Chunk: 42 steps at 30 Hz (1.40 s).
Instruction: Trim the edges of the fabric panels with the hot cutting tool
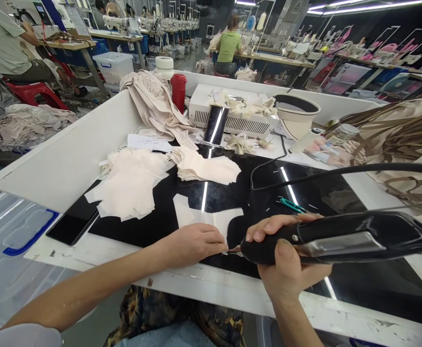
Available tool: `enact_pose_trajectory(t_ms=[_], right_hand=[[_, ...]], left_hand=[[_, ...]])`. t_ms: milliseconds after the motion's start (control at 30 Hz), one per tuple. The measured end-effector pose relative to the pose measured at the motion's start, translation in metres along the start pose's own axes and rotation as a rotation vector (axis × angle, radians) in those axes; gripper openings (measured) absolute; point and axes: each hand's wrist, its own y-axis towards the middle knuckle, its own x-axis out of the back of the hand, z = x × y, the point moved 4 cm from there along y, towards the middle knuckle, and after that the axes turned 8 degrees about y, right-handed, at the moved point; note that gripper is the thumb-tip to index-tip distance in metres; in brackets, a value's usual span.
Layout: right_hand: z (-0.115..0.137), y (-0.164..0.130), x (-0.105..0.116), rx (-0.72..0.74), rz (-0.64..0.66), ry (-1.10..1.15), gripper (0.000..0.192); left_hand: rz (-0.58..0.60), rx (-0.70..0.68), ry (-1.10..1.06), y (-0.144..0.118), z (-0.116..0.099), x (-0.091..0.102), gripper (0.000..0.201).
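Note:
My right hand [286, 260] is wrapped round a black corded hand tool [334, 238] with a metal plate on its side. The tool's thin metal tip points left and meets the near edge of a cream fabric piece [225, 219]. My left hand [196, 245] lies over that piece, fingers pressed together at its near edge beside the tip; its fingertips are partly hidden. Beyond it, a stack of cream fabric pieces [211, 166] rests on the glossy black board [225, 195]. A larger pile of similar pieces [127, 183] is spread to the left.
Teal thread snips [291, 205] lie behind the tool, whose black cable [388, 168] runs off right. A phone [72, 226] is at the left edge. A white box [232, 118], a red bottle [178, 92] and a round bin [297, 115] stand at the back.

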Motion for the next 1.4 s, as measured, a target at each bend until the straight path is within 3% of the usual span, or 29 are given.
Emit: enact_pose_trajectory(t_ms=[167,400,533,633,867,1067,1400], right_hand=[[0.004,-0.003,0.001,-0.007,0.006,-0.048,0.04],[0.017,-0.005,0.001,-0.007,0.078,-0.005,0.041],[0.022,0.014,0.018,0.083,-0.065,-0.053,0.042],[0.017,0.028,0.031,0.115,-0.141,-0.058,0.044],[0.005,0.029,0.041,0.123,-0.081,-0.074,0.041],[0.0,0.026,0.042,0.125,-0.063,-0.076,0.041],[-0.002,0.025,0.04,0.111,-0.049,-0.035,0.038]], left_hand=[[0.043,0.048,-0.037,0.0,0.001,-0.001,0.029],[0.135,-0.061,-0.123,-0.008,-0.011,0.011,0.029],[0.156,-0.026,-0.177,-0.012,-0.02,0.024,0.033],[0.101,-0.012,-0.11,-0.003,-0.02,0.028,0.033],[-0.041,-0.028,0.11,0.029,-0.014,0.004,0.025],[0.035,0.093,0.155,0.035,-0.013,-0.016,0.013],[0.015,0.136,0.121,0.03,-0.008,-0.02,0.007]])
